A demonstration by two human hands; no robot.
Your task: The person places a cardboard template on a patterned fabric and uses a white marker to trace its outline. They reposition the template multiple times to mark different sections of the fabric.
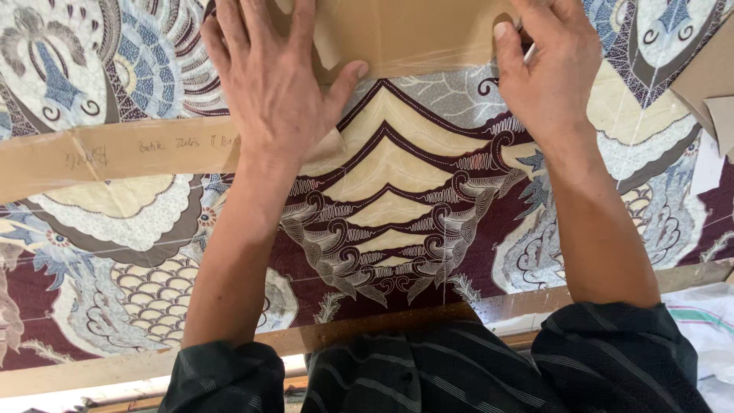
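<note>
In the head view, the left hand [267, 84] presses flat and open on the brown cardboard sheet [405, 34] over the batik cloth [397, 206], the right hand [547, 73] pinches its edge, and uneven pressure could crease it.

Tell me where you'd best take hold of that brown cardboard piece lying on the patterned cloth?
Probably by its near edge, from the person's side. The cardboard piece lies flat on the patterned cloth; the left hand and right hand press on it, leaving that edge free between them.
</note>
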